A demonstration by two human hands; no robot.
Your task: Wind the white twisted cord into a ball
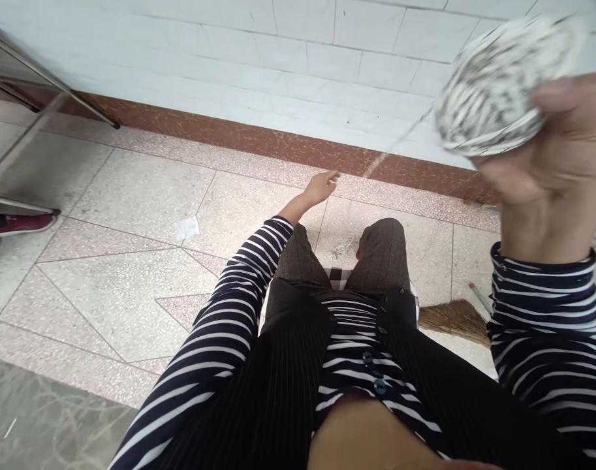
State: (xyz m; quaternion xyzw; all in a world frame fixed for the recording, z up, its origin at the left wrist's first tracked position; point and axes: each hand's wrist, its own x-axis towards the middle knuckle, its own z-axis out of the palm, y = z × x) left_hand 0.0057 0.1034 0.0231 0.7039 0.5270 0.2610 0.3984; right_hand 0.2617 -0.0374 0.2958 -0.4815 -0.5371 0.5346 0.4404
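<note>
A ball of black-and-white yarn (503,85) is raised at the upper right, blurred by motion. My right hand (566,137) is closed around its lower right side. From the ball a loose strand (395,142) slants down to the left, past the brown skirting, and fades toward the floor. Down by my knees, a small heap of pale yarn (344,249) lies on the tiles. My left hand (322,186) hangs over the floor beyond my left knee, a little left of the strand. Its fingers are slightly bent and apart, with nothing visible in them.
A white tiled wall (278,59) with a brown skirting (229,136) runs across ahead. On the left are a metal-legged frame (38,62) and a person's red shoe (23,224). A white scrap (187,228) lies on the floor; a straw broom (454,320) is at my right.
</note>
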